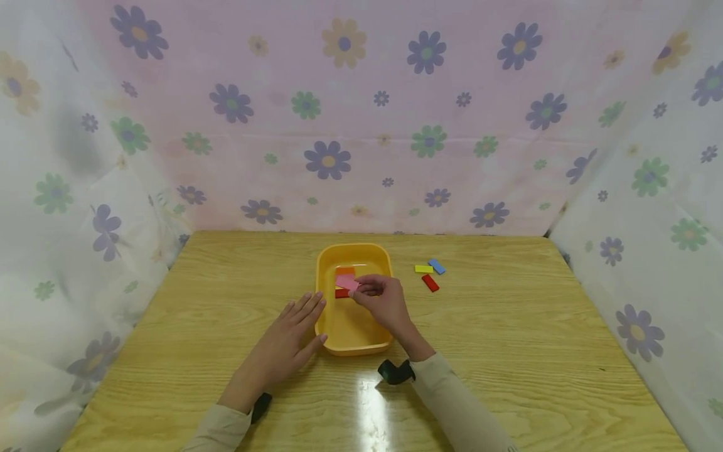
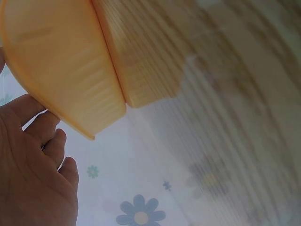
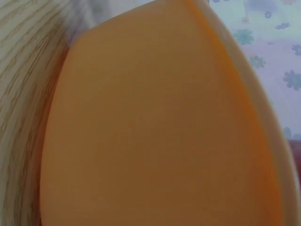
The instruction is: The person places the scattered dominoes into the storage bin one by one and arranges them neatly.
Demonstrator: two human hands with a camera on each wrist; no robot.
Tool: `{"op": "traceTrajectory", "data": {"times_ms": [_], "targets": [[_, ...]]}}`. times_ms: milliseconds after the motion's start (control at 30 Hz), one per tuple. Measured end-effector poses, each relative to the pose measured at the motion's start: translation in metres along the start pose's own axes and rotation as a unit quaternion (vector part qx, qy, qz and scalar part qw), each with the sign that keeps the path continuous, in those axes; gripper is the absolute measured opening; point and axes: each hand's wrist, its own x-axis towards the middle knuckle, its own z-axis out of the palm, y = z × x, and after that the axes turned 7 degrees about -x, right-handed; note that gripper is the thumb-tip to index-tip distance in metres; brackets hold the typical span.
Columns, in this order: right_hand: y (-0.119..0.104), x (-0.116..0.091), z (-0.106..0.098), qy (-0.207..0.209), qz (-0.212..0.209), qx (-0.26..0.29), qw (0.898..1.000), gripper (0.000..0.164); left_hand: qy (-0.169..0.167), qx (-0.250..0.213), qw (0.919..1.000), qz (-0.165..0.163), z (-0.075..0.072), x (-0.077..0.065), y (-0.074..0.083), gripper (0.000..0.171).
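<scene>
Thumb and fingers of the right hand pinch the right end of a pink piece inside a yellow-orange tub. The pink piece sits slightly aslant between an orange piece on its far side and a red piece on its near side; whether it is lifted off the tub's floor cannot be told. All three are in the far half of the tub, whose near half shows bare floor. The left hand is at the tub's left side, its fingers straight and its fingertips touching the rim; the left wrist view shows them along the outside edge. The two hands are apart, one on the left of the tub, the other reaching in over its right side. In the right wrist view the tub's wall fills most of the picture and hides nearly all of that hand.

To the right of the tub, well apart from it, a yellow piece, a blue piece and a second red piece lie close together on the wood-grained table, the red one nearest. Both arms wear beige sleeves, with a dark band showing beside the right cuff. Flower-printed sheeting stands behind the table and along its left and right sides.
</scene>
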Motion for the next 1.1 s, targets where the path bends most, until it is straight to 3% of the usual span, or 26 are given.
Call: {"op": "traceTrajectory", "data": {"times_ms": [267, 567, 1100], "targets": [[0.003, 0.006, 0.004, -0.044, 0.060, -0.036, 0.997, 0.026, -0.001, -0.006, 1.0000, 0.003, 0.000, 0.000, 0.001, 0.068], [0.013, 0.008, 0.009, -0.116, 0.074, -0.128, 0.982, 0.016, -0.004, -0.005, 1.0000, 0.001, 0.000, 0.001, 0.003, 0.069], [0.007, 0.018, 0.012, -0.112, 0.107, -0.171, 0.973, 0.020, -0.001, -0.004, 1.0000, -0.007, 0.001, 0.000, 0.002, 0.068]]}}
